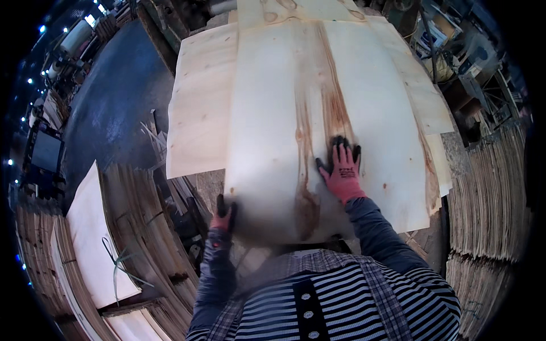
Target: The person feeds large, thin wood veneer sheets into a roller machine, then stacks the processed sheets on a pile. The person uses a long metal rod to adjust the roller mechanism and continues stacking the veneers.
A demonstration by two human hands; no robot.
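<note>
A large pale sheet of wood veneer (264,113) with brown grain streaks lies before me, on top of other veneer sheets (199,102) that stick out at its sides. My right hand (343,170), in a pink glove with dark fingertips, rests flat on the sheet right of its middle, fingers spread. My left hand (224,215), gloved alike, is at the sheet's near left corner. Its fingers point up and look apart; whether the thumb side grips the edge is hard to make out. The sheet's near edge is blurred against my body.
Bundled stacks of veneer (142,221) stand at the left, one tied with a green strap (117,261). More tall stacks (486,199) are at the right. Wood scraps (152,133) lie on the floor by the table's left side. Machinery (463,96) stands at the far right.
</note>
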